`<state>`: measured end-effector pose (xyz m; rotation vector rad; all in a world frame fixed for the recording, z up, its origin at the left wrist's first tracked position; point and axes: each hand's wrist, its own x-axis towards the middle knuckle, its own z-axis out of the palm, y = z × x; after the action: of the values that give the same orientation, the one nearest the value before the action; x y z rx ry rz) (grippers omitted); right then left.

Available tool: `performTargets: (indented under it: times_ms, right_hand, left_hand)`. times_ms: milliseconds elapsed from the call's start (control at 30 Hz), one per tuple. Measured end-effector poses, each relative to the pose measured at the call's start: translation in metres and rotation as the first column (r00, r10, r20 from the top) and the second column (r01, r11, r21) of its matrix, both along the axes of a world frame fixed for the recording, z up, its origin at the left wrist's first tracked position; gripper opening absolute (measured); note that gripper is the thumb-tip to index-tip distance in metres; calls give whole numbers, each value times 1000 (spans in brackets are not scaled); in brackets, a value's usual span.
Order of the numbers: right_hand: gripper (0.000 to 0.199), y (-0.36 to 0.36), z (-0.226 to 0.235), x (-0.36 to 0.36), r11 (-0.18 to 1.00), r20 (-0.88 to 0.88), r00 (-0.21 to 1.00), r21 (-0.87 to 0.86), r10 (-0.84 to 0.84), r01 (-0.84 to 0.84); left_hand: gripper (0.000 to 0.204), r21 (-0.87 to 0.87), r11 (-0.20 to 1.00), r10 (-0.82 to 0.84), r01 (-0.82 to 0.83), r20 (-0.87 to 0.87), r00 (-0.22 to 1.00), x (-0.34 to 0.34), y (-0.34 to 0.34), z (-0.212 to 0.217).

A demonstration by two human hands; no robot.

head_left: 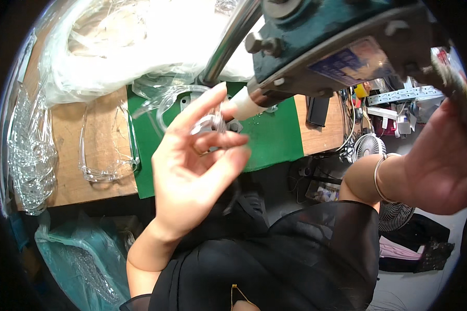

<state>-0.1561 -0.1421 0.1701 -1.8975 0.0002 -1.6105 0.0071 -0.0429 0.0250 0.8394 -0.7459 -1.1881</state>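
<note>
My left hand (192, 166) is raised over the green mat, just left of the press's white tip (244, 104). Its index finger stretches up while the other fingers curl around a clear plastic piece (163, 106) with thin curved arms, which looks like a glasses frame. Part of that piece is hidden behind the fingers, and motion blurs it. The dark green bench press (332, 46) leans in overhead from the upper right. At the far right, my right hand (438, 160) is lifted beside the press, close to a wrapped lever (449, 78); its fingers are hidden.
Similar clear frames lie on the wooden table (67, 135), one group (109, 168) beside the green mat (275, 142) and a stack (31, 150) further left. Large clear bags (124, 36) cover the back. A black phone-like object (317, 111) and a white fan (369, 146) are to the right.
</note>
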Motion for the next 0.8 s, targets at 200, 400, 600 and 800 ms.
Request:
performTargets:
  times_ms: [200,400,600,800]
  right_hand:
    - [6,-14,-161,-35,780,-717,485,-130,-500,613]
    - [14,-25,-282,-54,709,-848,494,226,-195,668]
    - [12,-36,-284,-45,743,-849,405,24,-338,669]
    - [11,-41,-274,-48,693,-825,546,308,-147,652]
  left_hand:
    - [32,-121,992,17,-29,-98,995,12,16,-16]
    - [59,102,991,114,-90,-262,958,3,15,-5]
    - [39,33,999,-24,40,-374,927,14,17,-11]
    - [26,86,956,-190,280,-545,816,28,21,-17]
